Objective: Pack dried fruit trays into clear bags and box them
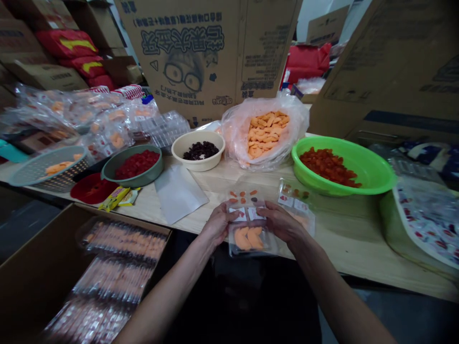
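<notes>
A clear plastic snack tray (249, 224) lies at the front edge of the wooden table (344, 239), holding orange slices, small red and orange pieces and little white packets. My left hand (217, 223) grips its left side, fingers curled over the rim. My right hand (281, 222) grips its right side with the thumb on top. A second filled tray (297, 203) lies just to the right, partly behind my right hand.
Behind stand a green bowl of red pieces (344, 167), a bag of orange slices (267, 131), a cream bowl of dark fruit (199, 150), a grey-green bowl of red fruit (134, 165) and a basket (48, 167). A carton of packed trays (114, 267) sits lower left.
</notes>
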Demonstrator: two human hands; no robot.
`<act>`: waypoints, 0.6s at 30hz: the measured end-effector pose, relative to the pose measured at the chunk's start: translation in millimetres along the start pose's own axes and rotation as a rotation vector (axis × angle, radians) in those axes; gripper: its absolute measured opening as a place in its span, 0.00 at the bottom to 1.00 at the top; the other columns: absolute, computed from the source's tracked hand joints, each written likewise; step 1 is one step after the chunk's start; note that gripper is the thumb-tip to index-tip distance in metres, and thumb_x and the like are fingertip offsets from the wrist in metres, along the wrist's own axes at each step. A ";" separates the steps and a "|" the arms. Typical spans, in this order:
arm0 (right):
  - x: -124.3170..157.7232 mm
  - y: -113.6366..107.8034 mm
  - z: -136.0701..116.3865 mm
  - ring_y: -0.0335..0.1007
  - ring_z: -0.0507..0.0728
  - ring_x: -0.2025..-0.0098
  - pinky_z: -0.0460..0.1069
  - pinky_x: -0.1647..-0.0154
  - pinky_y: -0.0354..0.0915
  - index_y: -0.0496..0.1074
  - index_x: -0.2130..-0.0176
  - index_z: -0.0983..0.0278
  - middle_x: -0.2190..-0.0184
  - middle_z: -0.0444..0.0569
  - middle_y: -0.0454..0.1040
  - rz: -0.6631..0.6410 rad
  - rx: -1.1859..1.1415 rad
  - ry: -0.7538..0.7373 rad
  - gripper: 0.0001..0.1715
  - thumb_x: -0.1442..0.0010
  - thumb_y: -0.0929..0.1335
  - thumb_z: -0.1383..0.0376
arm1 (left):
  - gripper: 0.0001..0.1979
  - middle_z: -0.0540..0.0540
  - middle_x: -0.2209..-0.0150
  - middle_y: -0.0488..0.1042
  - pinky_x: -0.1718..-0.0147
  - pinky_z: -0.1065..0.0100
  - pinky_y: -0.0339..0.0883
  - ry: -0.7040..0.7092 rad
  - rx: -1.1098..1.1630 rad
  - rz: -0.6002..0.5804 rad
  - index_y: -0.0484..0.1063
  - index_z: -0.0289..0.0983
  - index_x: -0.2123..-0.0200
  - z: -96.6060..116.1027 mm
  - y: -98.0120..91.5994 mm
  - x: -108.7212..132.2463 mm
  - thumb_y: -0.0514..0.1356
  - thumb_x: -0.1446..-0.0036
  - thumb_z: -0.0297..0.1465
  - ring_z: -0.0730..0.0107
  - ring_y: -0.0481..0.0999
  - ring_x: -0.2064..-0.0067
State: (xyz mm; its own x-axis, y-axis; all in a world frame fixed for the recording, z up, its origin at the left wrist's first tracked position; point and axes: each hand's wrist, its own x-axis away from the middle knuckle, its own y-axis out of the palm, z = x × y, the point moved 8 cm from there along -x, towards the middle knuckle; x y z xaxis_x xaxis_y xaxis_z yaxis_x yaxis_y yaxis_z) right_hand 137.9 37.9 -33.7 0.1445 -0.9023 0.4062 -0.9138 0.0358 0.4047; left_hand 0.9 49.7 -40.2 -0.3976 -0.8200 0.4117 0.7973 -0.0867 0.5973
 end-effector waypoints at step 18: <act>56.9 -69.4 5.7 0.73 0.53 0.73 0.45 0.77 0.72 0.74 0.62 0.62 0.70 0.45 0.76 0.223 -0.058 0.065 0.21 0.58 0.77 0.70 | 0.20 0.36 0.51 0.72 0.54 0.54 0.68 0.701 -2.024 0.121 0.71 0.35 0.54 23.2 13.0 -12.5 0.66 0.42 0.42 0.48 0.70 0.49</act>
State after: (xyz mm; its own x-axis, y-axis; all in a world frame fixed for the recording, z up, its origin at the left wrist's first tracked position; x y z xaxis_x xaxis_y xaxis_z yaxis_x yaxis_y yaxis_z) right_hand 207.3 -18.4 -43.3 -0.0322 -0.8398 0.5420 -0.9027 0.2572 0.3449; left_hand 5.8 72.0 -21.6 -0.5101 -0.8452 -0.1597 0.2531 0.0300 -0.9670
